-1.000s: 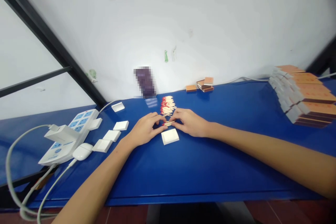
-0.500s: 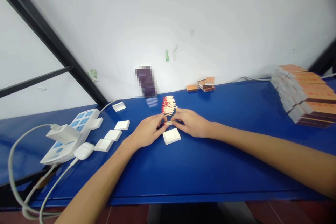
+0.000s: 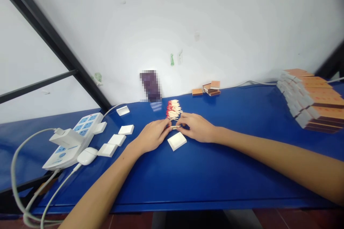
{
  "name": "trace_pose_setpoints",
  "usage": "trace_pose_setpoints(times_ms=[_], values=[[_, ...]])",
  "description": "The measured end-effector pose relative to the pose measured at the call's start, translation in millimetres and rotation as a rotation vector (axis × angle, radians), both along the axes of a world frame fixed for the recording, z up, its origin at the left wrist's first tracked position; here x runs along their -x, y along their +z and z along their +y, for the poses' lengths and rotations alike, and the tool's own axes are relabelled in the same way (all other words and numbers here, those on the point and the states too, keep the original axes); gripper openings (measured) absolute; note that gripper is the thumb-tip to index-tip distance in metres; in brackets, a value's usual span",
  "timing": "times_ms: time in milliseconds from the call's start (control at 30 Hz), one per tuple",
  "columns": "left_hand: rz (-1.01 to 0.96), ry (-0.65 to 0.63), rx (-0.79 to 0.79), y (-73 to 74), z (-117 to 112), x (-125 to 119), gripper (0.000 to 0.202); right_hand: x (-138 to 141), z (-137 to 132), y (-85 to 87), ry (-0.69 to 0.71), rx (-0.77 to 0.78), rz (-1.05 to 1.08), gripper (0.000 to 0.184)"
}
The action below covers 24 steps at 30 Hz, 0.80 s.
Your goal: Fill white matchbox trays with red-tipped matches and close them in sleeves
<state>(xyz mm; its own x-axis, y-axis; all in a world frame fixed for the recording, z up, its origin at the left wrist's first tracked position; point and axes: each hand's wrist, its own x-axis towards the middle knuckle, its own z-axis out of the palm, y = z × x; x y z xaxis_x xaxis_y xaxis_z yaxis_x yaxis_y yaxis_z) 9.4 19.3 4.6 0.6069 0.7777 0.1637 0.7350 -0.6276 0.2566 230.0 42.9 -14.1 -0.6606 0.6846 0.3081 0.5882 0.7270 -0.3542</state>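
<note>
Between the fingertips of my left hand [image 3: 154,134] and my right hand [image 3: 197,127] are a few matches [image 3: 174,127], lying crosswise; both hands pinch them, one at each end. Just beyond the fingers lies a pile of red-headed matches [image 3: 174,109], heads mostly to the left. A white matchbox tray [image 3: 177,141] rests on the blue table right below the hands, turned at a slight angle. Neither hand touches that tray. How many matches are in the pinch is too small to tell.
More white trays [image 3: 117,139] lie at the left beside a power strip [image 3: 72,141] with a charger and cables. Several matchboxes [image 3: 212,87] sit by the wall. A large stack of matchboxes [image 3: 314,96] stands at the right. A blurred dark rectangle [image 3: 151,85] leans there.
The matches between my fingertips now sit more level and show more plainly. The white tray below has turned slightly. The view has shifted a little.
</note>
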Motion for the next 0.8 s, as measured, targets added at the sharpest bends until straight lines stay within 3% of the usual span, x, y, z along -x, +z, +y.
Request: trace_pose_setpoints(times_ms=[800], values=[[0.362,0.035,-0.111,6.3,-2.5,-9.3,0.027,3.2,12.3,7.0,0.107,0.074,-0.048,0.015]])
